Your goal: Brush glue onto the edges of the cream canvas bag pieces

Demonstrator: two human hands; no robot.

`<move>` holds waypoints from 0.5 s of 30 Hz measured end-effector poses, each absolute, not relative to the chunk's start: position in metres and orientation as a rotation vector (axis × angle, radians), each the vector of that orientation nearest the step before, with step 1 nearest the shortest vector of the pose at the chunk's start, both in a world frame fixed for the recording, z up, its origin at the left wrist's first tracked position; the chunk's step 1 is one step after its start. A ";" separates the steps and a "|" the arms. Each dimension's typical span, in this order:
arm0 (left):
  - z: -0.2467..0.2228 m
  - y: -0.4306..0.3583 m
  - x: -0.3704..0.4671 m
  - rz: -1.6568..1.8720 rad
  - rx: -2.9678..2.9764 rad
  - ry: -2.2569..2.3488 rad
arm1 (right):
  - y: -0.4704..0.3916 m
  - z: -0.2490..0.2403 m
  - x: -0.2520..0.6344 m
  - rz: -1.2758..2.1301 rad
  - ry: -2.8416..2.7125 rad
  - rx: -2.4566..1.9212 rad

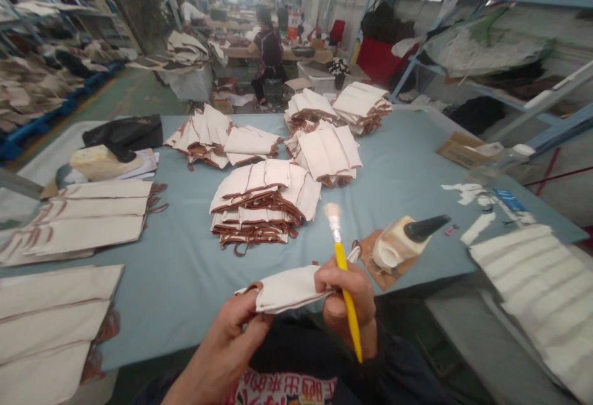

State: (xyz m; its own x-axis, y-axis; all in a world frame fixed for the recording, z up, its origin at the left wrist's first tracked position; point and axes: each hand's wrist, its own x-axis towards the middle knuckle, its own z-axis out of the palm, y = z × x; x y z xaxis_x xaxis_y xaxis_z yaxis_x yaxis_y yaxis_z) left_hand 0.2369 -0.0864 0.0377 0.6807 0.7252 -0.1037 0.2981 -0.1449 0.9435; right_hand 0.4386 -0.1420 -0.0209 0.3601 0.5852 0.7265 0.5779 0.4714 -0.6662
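Note:
A cream fabric piece point(290, 289) with brown edging is held between my two hands at the table's near edge. My left hand point(236, 334) pinches its left end. My right hand point(349, 306) grips its right end and also holds a yellow brush point(340, 254), bristles pointing up and away from me. Right of that hand, a glue-like bottle point(398, 241) with a dark nozzle and an opening in its side rests on a brown board point(376, 273). Beyond my hands lies a stack of similar cream pieces point(266, 198).
More cream stacks lie at the back point(328, 152) and left point(99, 217) of the blue-green table point(185, 281). White strips point(477, 223), a small carton point(467, 149) and a layered pale bundle point(537, 269) are at right. A person point(269, 53) sits farther back.

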 end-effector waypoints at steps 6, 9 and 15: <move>0.012 -0.088 0.239 0.398 1.666 0.900 | -0.152 -0.012 0.441 0.452 -0.803 -1.231; -0.004 -0.089 0.234 0.406 1.667 0.970 | -0.153 -0.010 0.449 0.635 -0.487 -1.220; -0.010 -0.074 0.244 0.369 1.839 1.000 | -0.154 -0.012 0.469 0.767 -0.175 -1.191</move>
State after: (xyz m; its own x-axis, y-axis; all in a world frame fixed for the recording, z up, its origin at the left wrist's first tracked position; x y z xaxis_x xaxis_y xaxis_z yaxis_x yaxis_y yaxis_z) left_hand 0.2439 -0.0744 -0.0100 0.6163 0.7688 -0.1707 0.4738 -0.1889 0.8601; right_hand 0.4687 -0.1541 -0.0120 0.7397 0.6193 -0.2633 -0.4444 0.1557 -0.8822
